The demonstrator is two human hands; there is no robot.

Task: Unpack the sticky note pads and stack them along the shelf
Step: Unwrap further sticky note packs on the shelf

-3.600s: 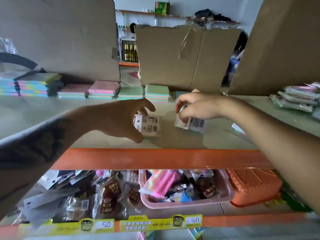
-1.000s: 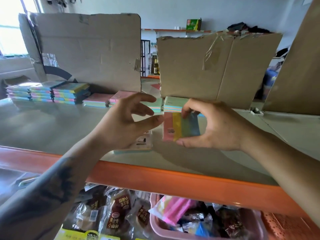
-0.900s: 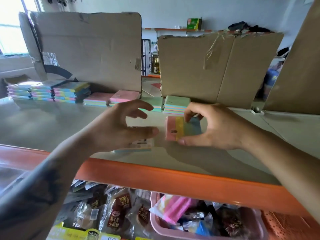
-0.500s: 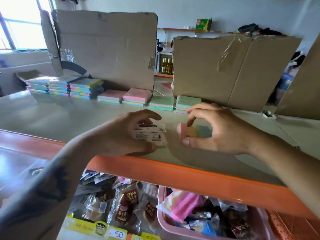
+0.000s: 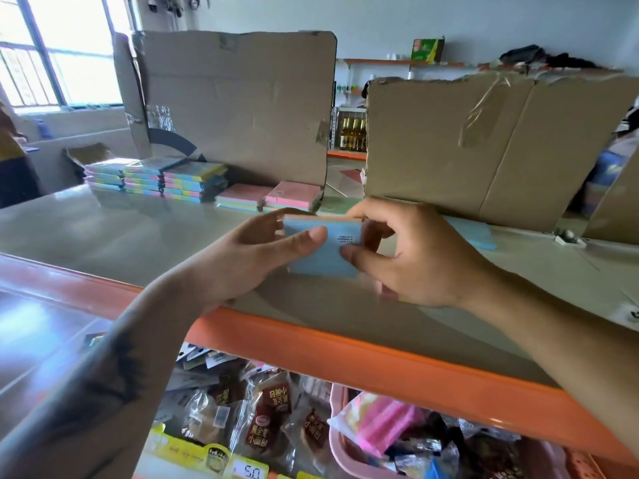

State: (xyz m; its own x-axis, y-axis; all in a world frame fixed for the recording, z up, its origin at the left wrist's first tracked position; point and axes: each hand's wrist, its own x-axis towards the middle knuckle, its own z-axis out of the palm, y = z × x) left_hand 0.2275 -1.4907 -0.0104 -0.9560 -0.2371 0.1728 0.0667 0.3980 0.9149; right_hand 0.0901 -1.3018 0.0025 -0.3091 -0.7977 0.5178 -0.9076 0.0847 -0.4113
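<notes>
The shelf point(image 5: 114, 233) lies bare in front of the stacked pads point(image 5: 193, 183), which line the cardboard sheet point(image 5: 238, 108) behind them. Right of that sheet, a narrow gap opens before a second cardboard sheet point(image 5: 484, 140) walls the back.

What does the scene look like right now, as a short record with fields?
held item: blue sticky note pad, above the shelf
left hand: grips pad's left side, thumb on top
right hand: pinches pad's right edge
stacked pads: rows along cardboard panel
loose blue pad: flat on shelf, behind right hand
</notes>
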